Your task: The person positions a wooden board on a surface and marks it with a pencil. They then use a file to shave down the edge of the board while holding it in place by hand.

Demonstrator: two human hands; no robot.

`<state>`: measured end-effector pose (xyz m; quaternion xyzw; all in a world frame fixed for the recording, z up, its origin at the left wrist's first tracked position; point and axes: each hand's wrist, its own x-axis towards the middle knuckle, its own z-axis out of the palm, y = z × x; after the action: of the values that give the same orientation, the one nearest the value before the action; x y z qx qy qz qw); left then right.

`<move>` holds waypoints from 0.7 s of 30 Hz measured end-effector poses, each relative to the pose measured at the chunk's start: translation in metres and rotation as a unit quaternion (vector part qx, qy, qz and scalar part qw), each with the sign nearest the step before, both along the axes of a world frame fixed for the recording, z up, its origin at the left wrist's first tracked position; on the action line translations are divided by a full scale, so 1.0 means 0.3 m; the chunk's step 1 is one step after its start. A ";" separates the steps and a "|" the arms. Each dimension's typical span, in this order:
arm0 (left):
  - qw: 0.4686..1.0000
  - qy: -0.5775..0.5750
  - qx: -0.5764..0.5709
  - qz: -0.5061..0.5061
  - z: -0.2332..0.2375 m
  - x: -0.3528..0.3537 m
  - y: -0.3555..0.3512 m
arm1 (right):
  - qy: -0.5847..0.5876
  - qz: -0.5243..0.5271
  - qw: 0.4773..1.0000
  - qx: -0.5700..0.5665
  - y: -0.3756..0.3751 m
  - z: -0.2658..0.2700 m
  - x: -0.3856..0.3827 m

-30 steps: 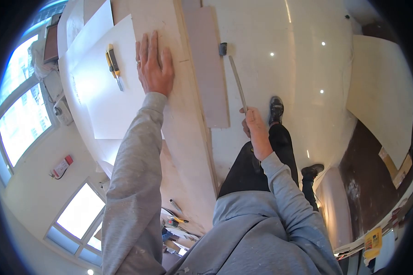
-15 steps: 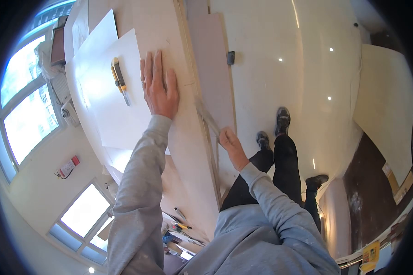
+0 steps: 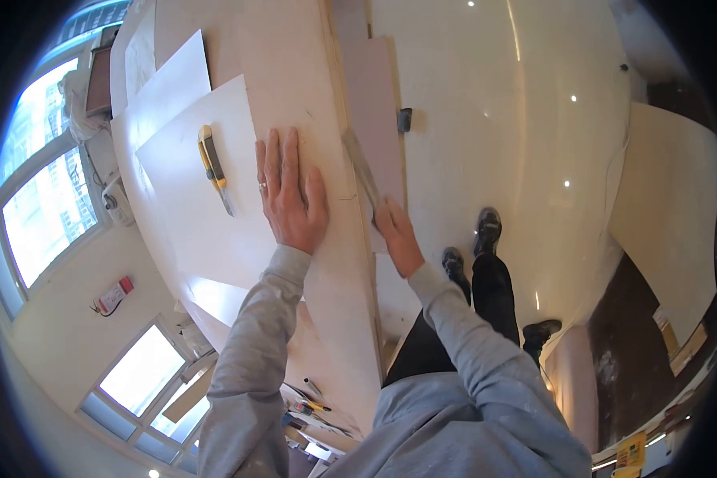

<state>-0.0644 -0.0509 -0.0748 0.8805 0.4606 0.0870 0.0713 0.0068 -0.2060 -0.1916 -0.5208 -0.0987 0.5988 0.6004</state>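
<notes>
My left hand [image 3: 291, 195] lies flat, fingers apart, on a large pale board [image 3: 295, 88] that rests on a work surface. It presses the board near its right edge, partly over a white sheet [image 3: 203, 199]. A yellow utility knife [image 3: 213, 166] lies on that sheet just left of the hand. My right hand [image 3: 394, 231] grips a long thin metal strip [image 3: 361, 169], like a ruler or blade, held against the board's right edge.
A pinkish narrow panel [image 3: 374, 95] leans beside the board. A small dark object [image 3: 405, 119] sits on the glossy white floor [image 3: 518, 143]. My legs and shoes [image 3: 486, 227] stand right of the board. Tools [image 3: 307, 398] lie below. Windows [image 3: 40, 199] are at left.
My right hand swung the metal strip from out over the floor in to the board's right edge. My left hand stayed flat on the board.
</notes>
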 end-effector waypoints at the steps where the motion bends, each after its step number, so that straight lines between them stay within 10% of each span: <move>1: 1.000 0.002 -0.002 0.001 0.002 0.000 0.004 | -0.038 -0.018 0.999 0.013 0.081 0.005 0.050; 15: 1.000 0.009 -0.021 -0.003 0.021 -0.001 0.019 | 0.111 -0.076 0.986 0.097 0.607 0.029 0.351; 21: 1.000 0.018 -0.019 -0.003 0.021 -0.002 0.014 | -0.019 -0.051 0.996 0.068 0.545 -0.027 0.293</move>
<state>-0.0648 -0.0467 -0.0684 0.8818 0.4605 0.0625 0.0803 0.0948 -0.0424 -0.1996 -0.4942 -0.1239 0.5497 0.6620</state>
